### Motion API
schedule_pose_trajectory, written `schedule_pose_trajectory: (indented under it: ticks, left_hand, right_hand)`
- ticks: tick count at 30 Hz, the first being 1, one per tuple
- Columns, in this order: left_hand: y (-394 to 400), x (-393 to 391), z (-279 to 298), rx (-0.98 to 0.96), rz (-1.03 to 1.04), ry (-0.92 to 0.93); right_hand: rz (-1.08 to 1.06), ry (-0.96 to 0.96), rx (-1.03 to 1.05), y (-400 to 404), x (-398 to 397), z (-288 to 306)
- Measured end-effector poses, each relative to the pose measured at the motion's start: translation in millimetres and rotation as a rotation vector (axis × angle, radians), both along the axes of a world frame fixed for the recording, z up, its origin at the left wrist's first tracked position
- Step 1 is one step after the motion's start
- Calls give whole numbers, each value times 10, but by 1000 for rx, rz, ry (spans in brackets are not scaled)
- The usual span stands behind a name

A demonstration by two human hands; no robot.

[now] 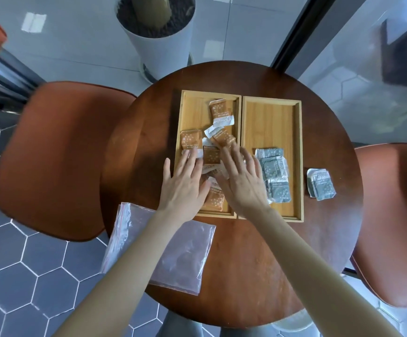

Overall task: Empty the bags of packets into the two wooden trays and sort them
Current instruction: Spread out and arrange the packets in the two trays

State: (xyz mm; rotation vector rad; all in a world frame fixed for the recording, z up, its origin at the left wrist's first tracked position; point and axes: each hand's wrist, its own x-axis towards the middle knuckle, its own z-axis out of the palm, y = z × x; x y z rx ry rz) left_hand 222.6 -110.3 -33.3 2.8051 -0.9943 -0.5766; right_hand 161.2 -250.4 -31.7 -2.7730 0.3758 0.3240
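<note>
Two wooden trays stand side by side on a round table. The left tray (190, 110) holds several orange packets (219, 111), scattered. The right tray (273, 117) holds a few grey packets (274, 169) at its near end. One more grey packet (321, 184) lies on the table to the right of the trays. My left hand (185, 183) and my right hand (240, 180) lie flat, fingers spread, over the orange packets at the near end of the left tray, gripping nothing. An empty clear plastic bag (183, 251) lies under my left forearm.
The round brown table (258, 251) has an orange chair (51, 154) to its left and another (392, 227) to its right. A white planter (158, 37) stands on the floor beyond the table. A dark window frame (294, 32) runs at the back right.
</note>
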Motion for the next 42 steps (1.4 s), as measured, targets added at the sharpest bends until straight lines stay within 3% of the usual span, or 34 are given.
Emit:
schedule_pose_trajectory:
  ticks: [4,13,19,23,29,37,42]
  left_hand:
    - [-54,133,-5,7,-25,22]
    - [-164,359,14,45,-56,30]
    - [-229,251,190,-263,-124,-130]
    - [-477,219,323,-285,-200,-58]
    - [-1033,20,403,-377,-308,-22]
    - [-1812,-445,237,-406,-312,9]
    - [-2068,-623,51,-160,-391,3]
  right_hand:
    - [121,-77,29,120,-129,14]
    - [85,-33,32,152,-247,-26]
    - [21,-76,195,-10,-198,137]
    - [28,-112,216,-259,-209,300]
    - [-222,-171,229,-768,-490,456]
    - [-830,-169,151,-1213,-1108,141]
    - [-917,-143,88,-1179,-1229,-110]
